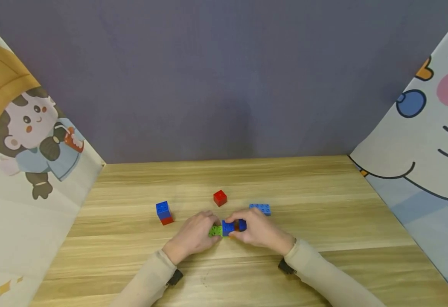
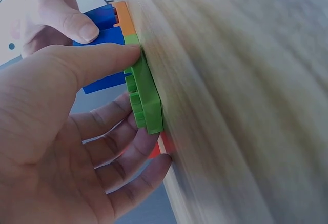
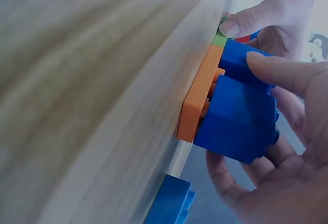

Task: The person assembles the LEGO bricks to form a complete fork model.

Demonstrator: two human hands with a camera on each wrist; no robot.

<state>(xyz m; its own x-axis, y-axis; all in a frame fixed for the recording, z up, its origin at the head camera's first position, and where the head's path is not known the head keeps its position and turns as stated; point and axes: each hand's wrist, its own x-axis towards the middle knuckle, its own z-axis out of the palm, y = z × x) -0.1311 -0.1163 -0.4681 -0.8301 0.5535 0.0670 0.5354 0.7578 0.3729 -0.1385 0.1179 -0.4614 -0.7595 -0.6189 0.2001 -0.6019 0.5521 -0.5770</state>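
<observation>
My left hand pinches a flat green brick lying on the table, its thumb on one side and fingers on the other. End to end with it lies a flat orange brick. A tall blue brick stands over the meeting place of the green and orange bricks. Around that blue brick my right hand curls, thumb pressed to its near side. Beside it, a second blue brick sits over the orange one, slightly tilted, with a gap showing above the orange studs.
A blue brick stacked on a red one stands to the left. Behind the hands is a small red brick. A lighter blue brick lies just behind the right hand. Printed side panels and a dark back wall border the wooden table.
</observation>
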